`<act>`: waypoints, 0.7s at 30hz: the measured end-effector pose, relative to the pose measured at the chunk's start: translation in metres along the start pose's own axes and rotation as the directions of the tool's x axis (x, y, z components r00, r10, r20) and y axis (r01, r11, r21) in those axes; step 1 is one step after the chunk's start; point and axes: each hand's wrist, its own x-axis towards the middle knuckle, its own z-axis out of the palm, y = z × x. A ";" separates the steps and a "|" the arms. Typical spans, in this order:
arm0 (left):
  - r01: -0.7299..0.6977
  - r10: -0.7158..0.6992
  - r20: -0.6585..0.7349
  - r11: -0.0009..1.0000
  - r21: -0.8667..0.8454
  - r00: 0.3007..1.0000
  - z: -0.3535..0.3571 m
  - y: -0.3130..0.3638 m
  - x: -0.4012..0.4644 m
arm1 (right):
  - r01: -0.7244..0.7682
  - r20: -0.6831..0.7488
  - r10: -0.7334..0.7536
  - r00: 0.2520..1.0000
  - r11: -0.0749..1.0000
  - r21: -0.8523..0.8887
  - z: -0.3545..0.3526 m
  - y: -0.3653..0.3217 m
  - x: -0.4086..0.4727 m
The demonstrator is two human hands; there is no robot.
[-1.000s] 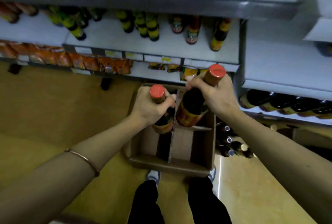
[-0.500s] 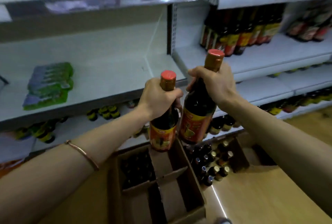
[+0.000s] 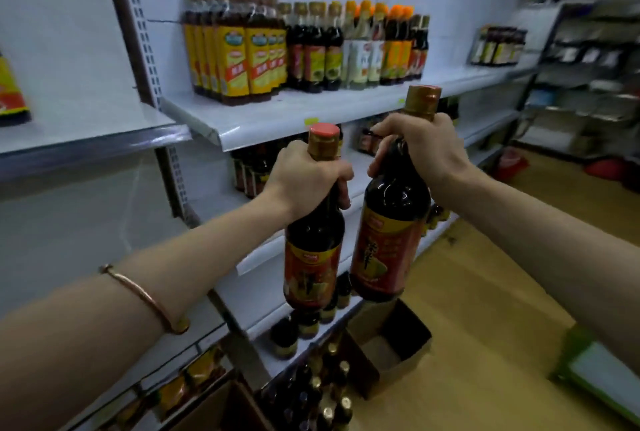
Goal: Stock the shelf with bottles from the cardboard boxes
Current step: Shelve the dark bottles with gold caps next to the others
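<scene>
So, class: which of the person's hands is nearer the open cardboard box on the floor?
Right. The right hand is above the cardboard box, slightly to its right; the left hand is further left.

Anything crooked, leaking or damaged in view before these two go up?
Nothing stands out. Left hand and right hand each grip a capped dark bottle by the neck, no leaks visible. Shelf bottles stand upright in rows.
</scene>
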 end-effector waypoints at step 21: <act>-0.046 0.073 0.339 0.995 -0.087 0.938 0.293 0.044 0.222 | -0.094 -0.387 0.030 0.922 0.985 -0.147 -0.298 0.098 0.107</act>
